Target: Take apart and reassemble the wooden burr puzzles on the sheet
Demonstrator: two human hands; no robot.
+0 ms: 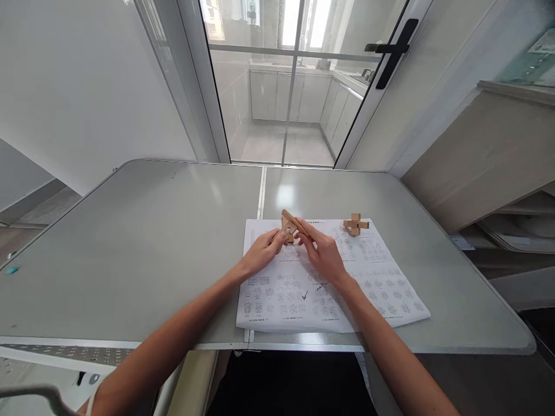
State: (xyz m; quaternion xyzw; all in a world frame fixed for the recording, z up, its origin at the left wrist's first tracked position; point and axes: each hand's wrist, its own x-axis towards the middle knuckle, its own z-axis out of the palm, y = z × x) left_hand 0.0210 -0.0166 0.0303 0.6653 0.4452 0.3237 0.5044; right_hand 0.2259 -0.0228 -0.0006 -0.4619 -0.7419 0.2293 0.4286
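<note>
Wooden puzzle pieces point(287, 222) are held up between my two hands, over the top edge of a printed instruction sheet point(286, 306). My left hand point(263, 252) is closed on the left end of these pieces. From the right, my right hand point(321, 249) pinches a long slanting stick among them. Fingers cover part of the pieces, so how they fit together is hard to see. An assembled cross-shaped wooden puzzle point(356, 224) sits on the sheet's upper right corner, apart from both hands.
The grey folding table point(130, 248) has a seam point(262, 193) down its middle. A glass door point(290, 104) with a black handle point(395, 53) stands behind it. Wooden shelving point(489, 144) is at the right. A small teal object point(12, 270) lies near the left edge.
</note>
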